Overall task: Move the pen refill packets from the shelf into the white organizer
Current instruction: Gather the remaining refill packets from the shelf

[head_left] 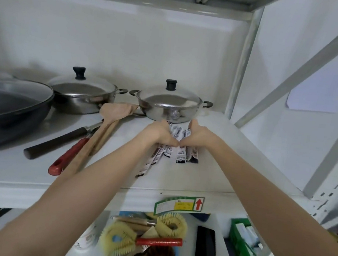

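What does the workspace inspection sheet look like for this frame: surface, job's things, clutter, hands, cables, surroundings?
Surface: white shelf board, part of a pale metal rack.
Job's things: pen refill packets lie fanned on the shelf in front of the right-hand lidded pot; white organizer not seen.
Clutter: a second lidded pot, a dark wok, wooden spatulas and a red-handled utensil to the left.
Hands: left hand and right hand meet over the packets, fingers curled down around the bundle; the grip itself is partly hidden.
Cables: nothing seen.
Surroundings: lower shelf holds a blue tray of brushes, a black flat item and a green crate.
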